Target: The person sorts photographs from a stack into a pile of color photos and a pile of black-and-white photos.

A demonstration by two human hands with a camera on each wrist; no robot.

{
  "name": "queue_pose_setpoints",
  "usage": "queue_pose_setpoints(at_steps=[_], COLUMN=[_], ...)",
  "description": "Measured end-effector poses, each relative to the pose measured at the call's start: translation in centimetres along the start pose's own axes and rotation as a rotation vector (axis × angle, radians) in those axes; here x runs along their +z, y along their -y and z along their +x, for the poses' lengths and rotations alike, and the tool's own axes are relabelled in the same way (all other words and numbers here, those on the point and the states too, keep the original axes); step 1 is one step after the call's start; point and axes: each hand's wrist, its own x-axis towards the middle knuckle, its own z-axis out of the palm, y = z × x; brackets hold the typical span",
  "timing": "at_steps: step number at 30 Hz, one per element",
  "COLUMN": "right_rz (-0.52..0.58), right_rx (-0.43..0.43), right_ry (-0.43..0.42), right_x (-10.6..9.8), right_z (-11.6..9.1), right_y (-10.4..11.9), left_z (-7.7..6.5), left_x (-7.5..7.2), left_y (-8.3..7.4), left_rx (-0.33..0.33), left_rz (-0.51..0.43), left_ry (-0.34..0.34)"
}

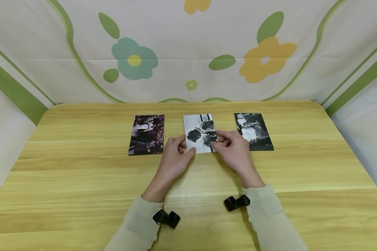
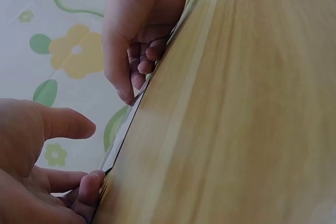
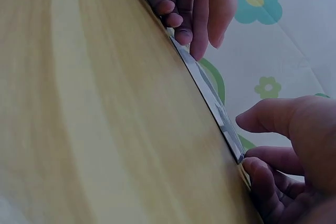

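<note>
A black-and-white photo print (image 1: 193,122) lies on the wooden table between the two hands, showing dark-haired figures on a pale ground. At its left edge is the left hand (image 1: 175,157), fingertips against the side and thumb over the lower left corner. The right hand (image 1: 234,150) touches the opposite edge, index finger along the side and thumb over the lower right. In the left wrist view, the left thumb (image 2: 71,123) stands raised apart from the forefinger. The right wrist view shows the right thumb (image 3: 262,116) similarly lifted above the print's edge (image 3: 210,98).
A dark purple-toned photo print (image 1: 147,134) lies to the left. Another black-and-white print (image 1: 254,132) lies to the right, beside the right hand. All three form a row on the wooden table (image 1: 81,181). Behind the table hangs a flowered white cloth (image 1: 182,42).
</note>
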Motion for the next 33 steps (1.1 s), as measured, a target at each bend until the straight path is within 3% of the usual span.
queue_pose_setpoints(at_steps=[24, 33], right_rz=[0.035, 0.051], right_rx=[0.024, 0.052], right_ry=[-0.017, 0.0], right_x=[0.08, -0.51], right_z=[-0.17, -0.24], right_y=[0.03, 0.61], left_z=[-0.23, -0.3], left_x=[0.09, 0.16], left_y=[0.15, -0.03], left_rx=[-0.007, -0.015], left_rz=[-0.099, -0.199], left_ry=[-0.046, -0.087])
